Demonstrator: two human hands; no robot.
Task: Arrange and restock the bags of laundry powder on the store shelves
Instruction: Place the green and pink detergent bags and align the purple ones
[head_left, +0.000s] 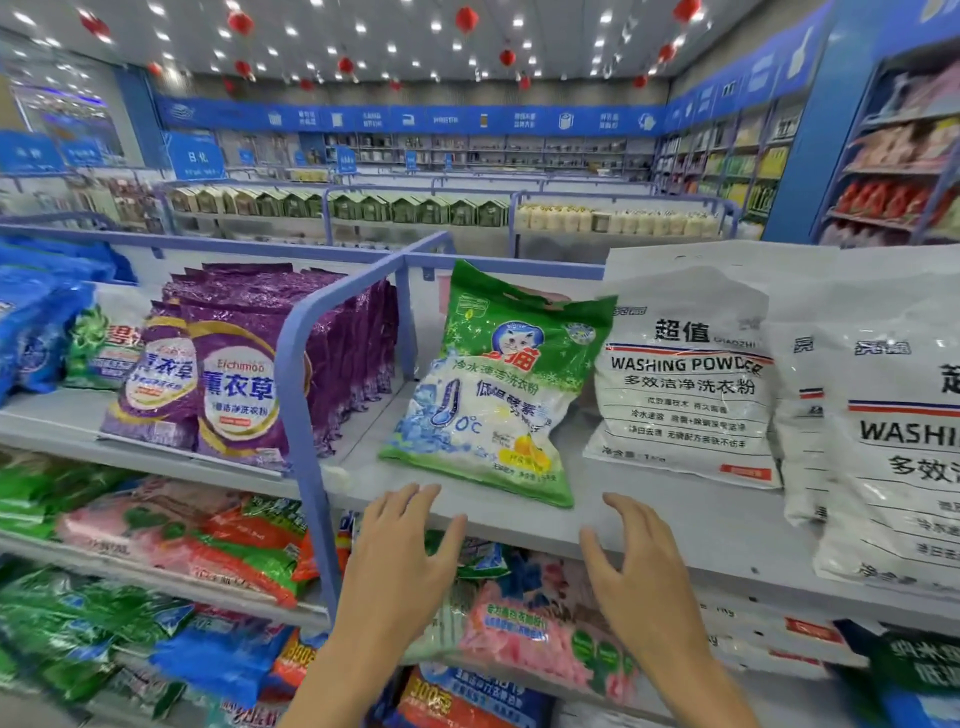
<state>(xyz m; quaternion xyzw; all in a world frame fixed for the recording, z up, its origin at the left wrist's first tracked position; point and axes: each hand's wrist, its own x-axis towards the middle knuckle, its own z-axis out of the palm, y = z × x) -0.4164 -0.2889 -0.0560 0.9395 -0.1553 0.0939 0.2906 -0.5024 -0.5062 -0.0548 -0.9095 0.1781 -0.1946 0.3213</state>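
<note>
Bags of laundry powder filled the shelves in front of me. On the top shelf (675, 525) a green bag (493, 384) with a cat picture stood leaning back. It was close to the front edge and just to the right of the blue rail (311, 364) that split the shelf. A white bag (680, 384) marked WASHING POWDER stood just beside it on the right, and their sides looked like they touched. More white bags (883, 431) stood nearer the right end of the shelf, and the front one stuck out a little over the front edge.

Left of the rail, purple bags (223, 384) stood in rows from the front edge to the back. Blue bags (31, 322) were piled at the left end.

My left grip (400, 561) hovered at the front edge of the shelf, just below the green bag. Its fingers were straight and spread apart, and it held nothing. My right grip (644, 577) hovered near it, below the spot where the green bag met the white one. Its fingers were a little bent and apart, and it was empty too. I could not tell if any fingertip touched the shelf edge.

On the shelf below, a pink bag (519, 618) lay flat behind both grips.
</note>
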